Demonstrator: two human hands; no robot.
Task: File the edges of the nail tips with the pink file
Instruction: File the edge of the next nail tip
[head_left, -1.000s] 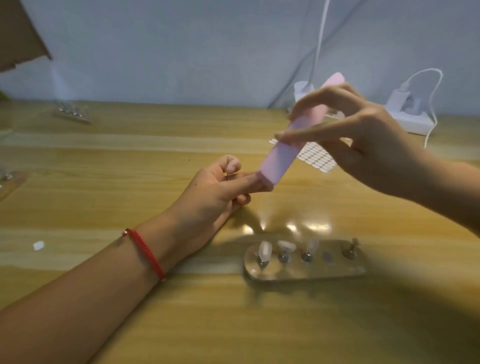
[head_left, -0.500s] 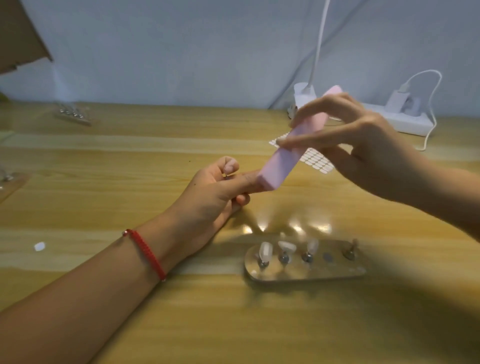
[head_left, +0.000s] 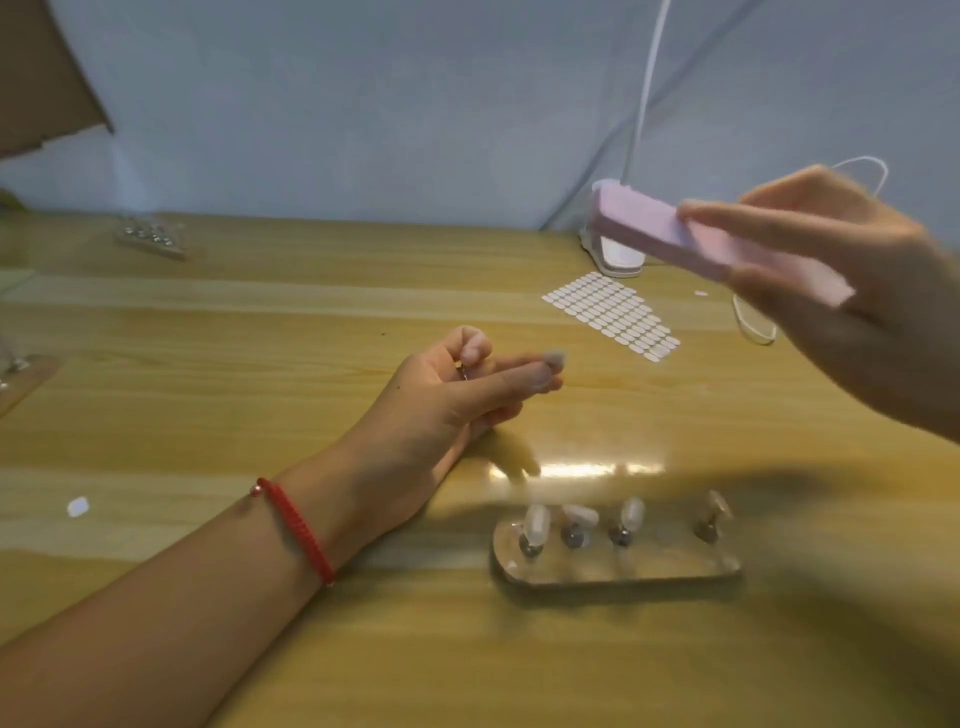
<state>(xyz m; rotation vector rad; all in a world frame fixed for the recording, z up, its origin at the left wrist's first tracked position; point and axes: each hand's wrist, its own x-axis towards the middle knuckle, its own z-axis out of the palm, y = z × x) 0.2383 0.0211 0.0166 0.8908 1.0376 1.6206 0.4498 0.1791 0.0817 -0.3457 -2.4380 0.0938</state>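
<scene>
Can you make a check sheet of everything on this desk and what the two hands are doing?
Surface: glossy wooden table, light glare beside the holder.
Job's things: pink file is in the air, apart from the nail tip; clear holder carries three nail tips and a fourth stem, blurred.
Clutter: sticker sheet, white scrap, second holder at the far left.
Hands: right hand grips the pink file; left hand pinches the nail tip, blurred.
Cables: white cable rises above the lamp base; white loop lies near the right hand.
Surroundings: grey wall, cardboard upper left.
</scene>
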